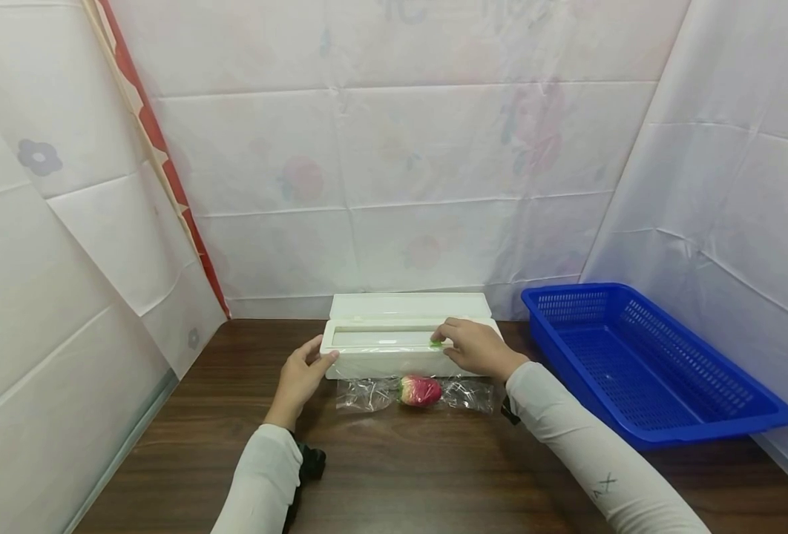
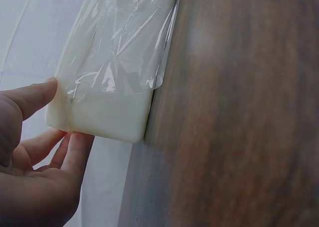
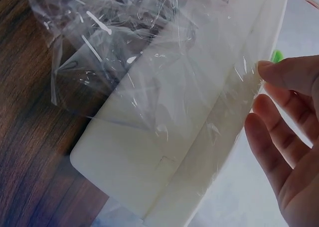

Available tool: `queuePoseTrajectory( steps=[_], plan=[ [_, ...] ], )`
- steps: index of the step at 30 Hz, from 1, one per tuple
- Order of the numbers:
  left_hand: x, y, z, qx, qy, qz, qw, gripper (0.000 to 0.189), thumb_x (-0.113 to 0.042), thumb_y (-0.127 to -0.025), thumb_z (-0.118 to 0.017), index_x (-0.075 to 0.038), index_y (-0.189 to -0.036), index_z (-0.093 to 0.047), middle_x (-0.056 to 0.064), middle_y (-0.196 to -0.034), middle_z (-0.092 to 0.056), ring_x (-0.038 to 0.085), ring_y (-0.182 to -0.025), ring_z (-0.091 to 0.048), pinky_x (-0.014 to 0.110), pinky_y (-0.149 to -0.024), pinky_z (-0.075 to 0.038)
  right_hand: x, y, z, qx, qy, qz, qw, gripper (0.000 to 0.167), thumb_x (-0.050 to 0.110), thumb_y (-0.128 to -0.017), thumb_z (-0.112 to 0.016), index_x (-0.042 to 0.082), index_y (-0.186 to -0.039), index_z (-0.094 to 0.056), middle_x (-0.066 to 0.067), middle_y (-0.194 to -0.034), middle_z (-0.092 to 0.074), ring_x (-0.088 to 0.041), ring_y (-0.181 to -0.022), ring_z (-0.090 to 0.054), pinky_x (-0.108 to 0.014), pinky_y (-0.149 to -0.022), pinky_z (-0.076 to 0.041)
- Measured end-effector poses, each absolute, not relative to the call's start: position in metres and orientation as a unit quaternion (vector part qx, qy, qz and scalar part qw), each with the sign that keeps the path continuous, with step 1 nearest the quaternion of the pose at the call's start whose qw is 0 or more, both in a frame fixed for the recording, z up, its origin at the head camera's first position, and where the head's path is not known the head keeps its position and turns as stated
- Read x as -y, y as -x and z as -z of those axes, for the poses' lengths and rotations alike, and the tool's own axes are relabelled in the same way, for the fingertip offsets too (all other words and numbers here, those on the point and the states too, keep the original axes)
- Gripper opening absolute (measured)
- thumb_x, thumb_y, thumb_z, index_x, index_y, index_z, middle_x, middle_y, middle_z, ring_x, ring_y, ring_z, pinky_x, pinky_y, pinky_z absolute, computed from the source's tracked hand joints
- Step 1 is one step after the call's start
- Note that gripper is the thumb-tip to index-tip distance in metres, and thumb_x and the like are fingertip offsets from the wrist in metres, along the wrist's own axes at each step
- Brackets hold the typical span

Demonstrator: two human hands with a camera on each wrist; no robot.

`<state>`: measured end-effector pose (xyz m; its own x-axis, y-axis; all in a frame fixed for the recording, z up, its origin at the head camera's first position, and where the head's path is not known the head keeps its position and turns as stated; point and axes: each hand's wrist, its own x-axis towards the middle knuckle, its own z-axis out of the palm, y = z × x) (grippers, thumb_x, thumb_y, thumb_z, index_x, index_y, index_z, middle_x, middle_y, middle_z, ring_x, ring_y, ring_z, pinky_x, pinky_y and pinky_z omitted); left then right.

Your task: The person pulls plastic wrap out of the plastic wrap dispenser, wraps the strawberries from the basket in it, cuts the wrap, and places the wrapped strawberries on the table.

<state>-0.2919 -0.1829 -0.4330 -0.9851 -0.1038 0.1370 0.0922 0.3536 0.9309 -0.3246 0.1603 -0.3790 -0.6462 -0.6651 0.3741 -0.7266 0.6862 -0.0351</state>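
Note:
A long white cling film dispenser (image 1: pixel 367 365) stands on the table with its lid (image 1: pixel 410 305) swung up at the back. Its left end is gripped by my left hand (image 1: pixel 300 377), thumb on the upper edge and fingers at the end face in the left wrist view. With thumb and fingertips, my right hand (image 1: pixel 477 348) pinches a small green slide cutter (image 1: pixel 437 344) right of the middle of the top. Clear cling film (image 2: pixel 119 53) hangs over the front down to the table. A red and cream fruit (image 1: pixel 421 391) lies at the film in front of the dispenser.
A blue perforated plastic basket (image 1: pixel 654 434) stands on the right of the dark wood table (image 1: pixel 394 475). Pale printed sheets (image 1: pixel 394 163) wall in the back and both sides, close behind the dispenser.

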Motion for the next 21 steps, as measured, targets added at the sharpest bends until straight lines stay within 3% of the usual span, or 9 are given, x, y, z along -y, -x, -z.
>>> queuePoseTrajectory(
  steps=[8, 21],
  plan=[
    [0.1832, 0.2913, 0.4327, 0.816, -0.003, 0.572, 0.082, 0.064, -0.031, -0.097, -0.069, -0.002, -0.149, -0.045, 0.024, -0.141, -0.052, 0.039, -0.131, -0.051, 0.05, -0.103, -0.045, -0.1611, 0.3272, 0.379, 0.901, -0.394, -0.089, 0.157, 0.028, 0.008, -0.088, -0.076, 0.022, -0.111, -0.072, 0.006, -0.108, -0.068, -0.014, -0.088, -0.065, -0.035, -0.069, -0.054],
    [0.1819, 0.2913, 0.4316, 0.817, -0.005, 0.57, 0.083, 0.064, -0.031, -0.097, -0.068, -0.003, -0.149, -0.044, 0.024, -0.142, -0.053, 0.039, -0.132, -0.05, 0.05, -0.104, -0.044, -0.1611, 0.3275, 0.3779, 0.903, -0.395, -0.085, 0.147, 0.036, 0.007, -0.089, -0.075, 0.026, -0.119, -0.072, 0.007, -0.115, -0.069, -0.014, -0.087, -0.063, -0.033, -0.064, -0.052]
  ],
)
